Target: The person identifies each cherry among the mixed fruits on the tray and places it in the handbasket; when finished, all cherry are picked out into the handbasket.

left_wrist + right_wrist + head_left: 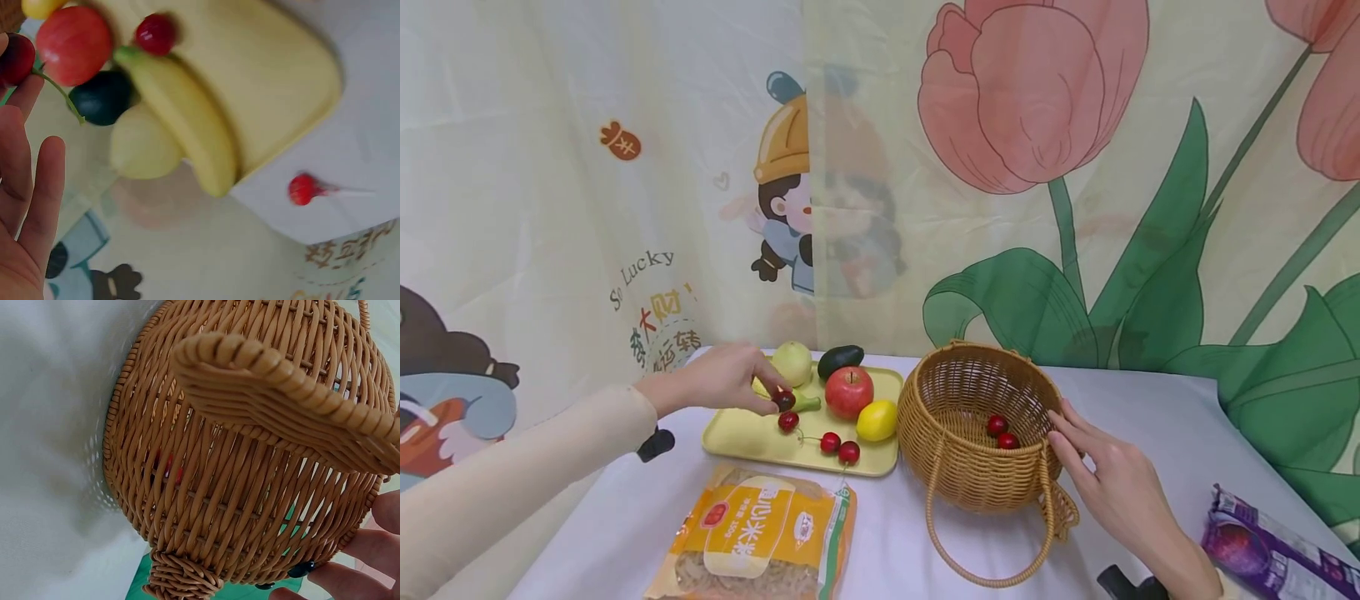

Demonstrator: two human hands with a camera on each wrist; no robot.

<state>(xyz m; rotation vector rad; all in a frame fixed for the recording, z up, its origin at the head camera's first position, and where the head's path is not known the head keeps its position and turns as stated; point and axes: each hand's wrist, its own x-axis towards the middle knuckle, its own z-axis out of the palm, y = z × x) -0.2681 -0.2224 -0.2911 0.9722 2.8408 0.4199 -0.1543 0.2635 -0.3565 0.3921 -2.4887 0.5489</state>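
Note:
Over the yellow tray (752,442), my left hand (733,375) pinches a dark red cherry (784,401) between thumb and fingertips. Its green stem (62,95) hangs out in the left wrist view. Three more cherries lie on the tray, one (787,422) close below that hand and a pair (848,452) nearer the front edge. To the right stands a round wicker basket (977,475) with two cherries (997,426) inside. My right hand (1116,471) rests its extended fingers on the basket's right rim.
The tray also holds an apple (849,393), a lemon (877,421), a banana (187,125), a pale round fruit (793,364) and a dark green fruit (840,362). In front lies an orange food bag (760,533); a purple packet (1270,542) is at right. A red lollipop (303,189) lies beside the tray.

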